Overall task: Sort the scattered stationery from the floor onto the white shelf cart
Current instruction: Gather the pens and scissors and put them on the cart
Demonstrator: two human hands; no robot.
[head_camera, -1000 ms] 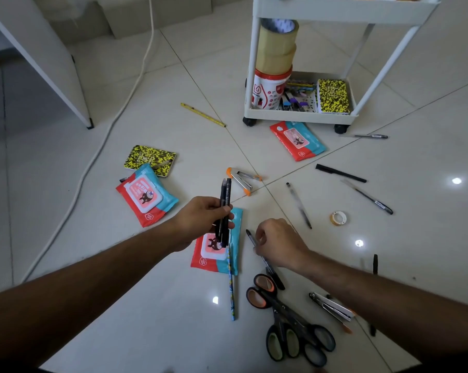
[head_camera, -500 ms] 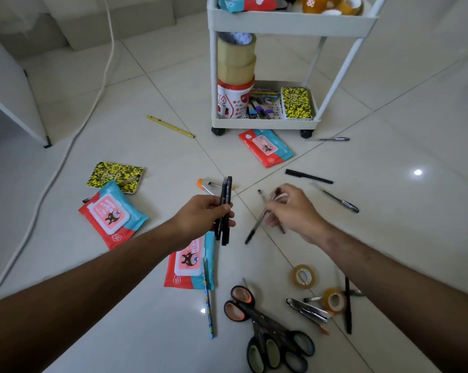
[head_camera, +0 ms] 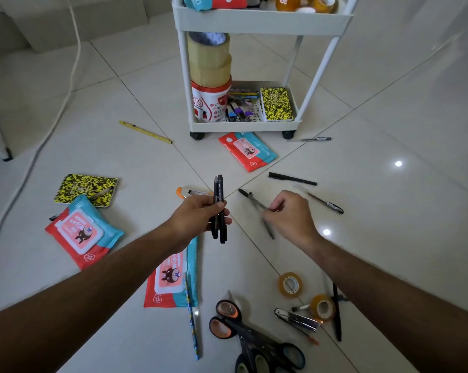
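My left hand (head_camera: 197, 215) grips a bundle of black pens (head_camera: 218, 208) upright above the floor. To its right, my right hand (head_camera: 289, 215) pinches two thin pens (head_camera: 254, 201) that cross each other in the air. The white shelf cart (head_camera: 262, 21) stands ahead, with tape rolls, a notebook and pens on its bottom tier. On the floor lie a black marker (head_camera: 292, 179), a pen (head_camera: 325, 202), another pen (head_camera: 317, 138) by the cart's wheel, a yellow pencil (head_camera: 145, 132) and a blue pencil (head_camera: 192, 319).
Wipes packs lie at the left (head_camera: 83, 231), under my left arm (head_camera: 171, 275) and before the cart (head_camera: 247, 150). A yellow notebook (head_camera: 86, 188), scissors (head_camera: 254, 337), two tape rolls (head_camera: 289, 284), staplers (head_camera: 297, 320) and a white cable (head_camera: 52, 122) are also on the tiles.
My right hand picked a pen off the floor near the scissors, rose with it, and now holds two crossed pens. The view shifted toward the cart; my left hand kept its bundle.
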